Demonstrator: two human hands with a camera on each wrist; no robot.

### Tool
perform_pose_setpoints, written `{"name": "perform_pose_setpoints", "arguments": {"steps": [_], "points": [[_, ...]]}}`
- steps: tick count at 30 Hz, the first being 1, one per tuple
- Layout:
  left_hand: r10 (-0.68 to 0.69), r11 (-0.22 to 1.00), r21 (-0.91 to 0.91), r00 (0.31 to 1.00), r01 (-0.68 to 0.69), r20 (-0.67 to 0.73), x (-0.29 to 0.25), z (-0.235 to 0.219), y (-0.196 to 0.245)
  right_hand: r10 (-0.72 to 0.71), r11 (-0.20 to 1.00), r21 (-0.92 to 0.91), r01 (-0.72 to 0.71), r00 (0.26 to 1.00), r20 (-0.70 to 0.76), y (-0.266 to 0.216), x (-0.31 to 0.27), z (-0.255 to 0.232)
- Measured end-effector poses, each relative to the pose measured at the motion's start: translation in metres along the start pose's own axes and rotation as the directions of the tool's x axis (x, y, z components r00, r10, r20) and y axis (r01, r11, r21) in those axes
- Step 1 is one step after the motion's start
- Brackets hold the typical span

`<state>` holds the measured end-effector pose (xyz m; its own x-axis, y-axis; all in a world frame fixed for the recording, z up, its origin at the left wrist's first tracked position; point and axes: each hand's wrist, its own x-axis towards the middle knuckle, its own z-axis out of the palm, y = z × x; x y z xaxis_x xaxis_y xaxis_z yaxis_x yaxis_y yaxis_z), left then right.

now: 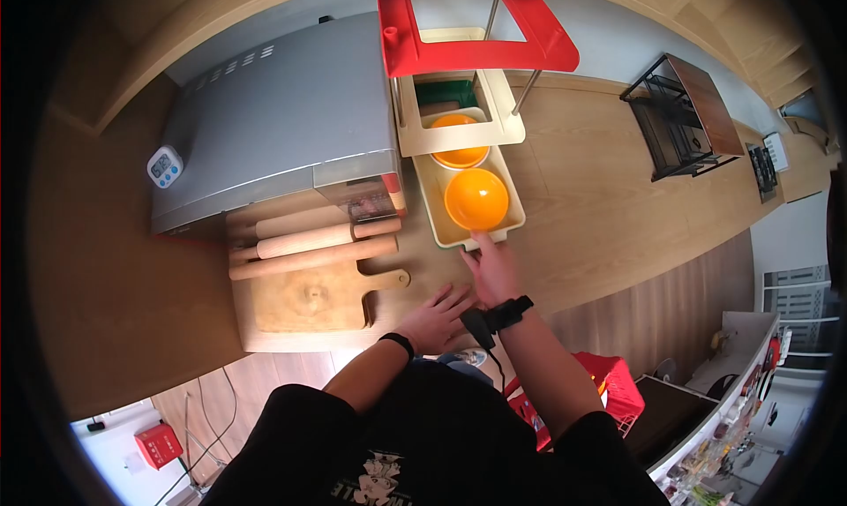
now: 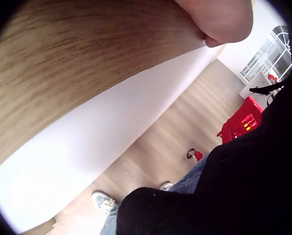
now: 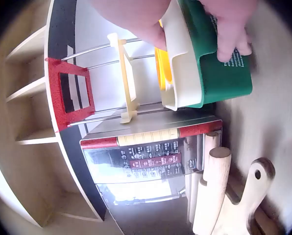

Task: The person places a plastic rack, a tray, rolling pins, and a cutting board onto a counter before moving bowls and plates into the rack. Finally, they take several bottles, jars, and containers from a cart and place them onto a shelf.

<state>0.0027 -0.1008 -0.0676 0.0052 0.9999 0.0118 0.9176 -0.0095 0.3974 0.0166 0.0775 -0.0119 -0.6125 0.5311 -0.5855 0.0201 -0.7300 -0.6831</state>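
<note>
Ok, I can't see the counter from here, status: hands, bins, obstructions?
Right hand grips cream bin and green bin beneath; left hand rests on counter. Orange bowls inside. In head view, rack partly hides far bowl.

Just right of centre, the right hand touches the lower end of a cream tray holding two orange bowls. To its lower left, the left hand rests on the counter. A grey oven with a timer fills the upper left, pins and a board below it. A red-topped rack stands at top centre, a stand at upper right, a red basket at lower right.
</note>
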Motion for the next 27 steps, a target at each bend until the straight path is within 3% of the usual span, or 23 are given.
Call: {"name": "perform_pose_setpoints", "arguments": {"steps": [3, 6, 7, 9, 10, 22, 27], "points": [[0.029, 0.998, -0.049, 0.996, -0.033, -0.079, -0.003, 0.012, -0.005, -0.047, 0.999, 0.02, 0.046, 0.996, 0.082, 0.004, 0.027, 0.013], [-0.003, 0.997, -0.081, 1.0, 0.003, 0.005, -0.002, 0.007, -0.003, 0.019, 0.967, -0.254, -0.001, 0.998, 0.067, -0.01, 0.054, 0.028], [-0.006, 0.997, -0.081, 1.0, 0.007, 0.005, -0.001, 0.006, -0.003, 0.021, 0.967, -0.255, -0.003, 0.997, 0.069, -0.013, 0.062, 0.031], [-0.004, 0.997, -0.08, 0.999, 0.001, -0.044, 0.0, 0.005, -0.002, 0.047, 0.985, -0.17, -0.025, 0.991, 0.124, -0.016, 0.073, 0.04], [-0.007, 0.997, -0.079, 0.999, 0.003, -0.045, 0.0, 0.005, -0.002, -0.014, 0.999, -0.03, 0.018, 0.99, 0.144, -0.014, 0.077, 0.049], [0.005, 0.989, -0.148, 0.999, -0.011, -0.039, 0.001, 0.0, -0.001, -0.049, 0.998, 0.049, 0.047, 0.998, 0.038, -0.002, 0.077, 0.062], [-0.003, 0.998, -0.067, 0.999, 0.0, -0.041, 0.003, 0.001, -0.002, -0.087, 0.995, 0.06, 0.085, 0.995, 0.041, -0.004, 0.076, 0.059]]}}
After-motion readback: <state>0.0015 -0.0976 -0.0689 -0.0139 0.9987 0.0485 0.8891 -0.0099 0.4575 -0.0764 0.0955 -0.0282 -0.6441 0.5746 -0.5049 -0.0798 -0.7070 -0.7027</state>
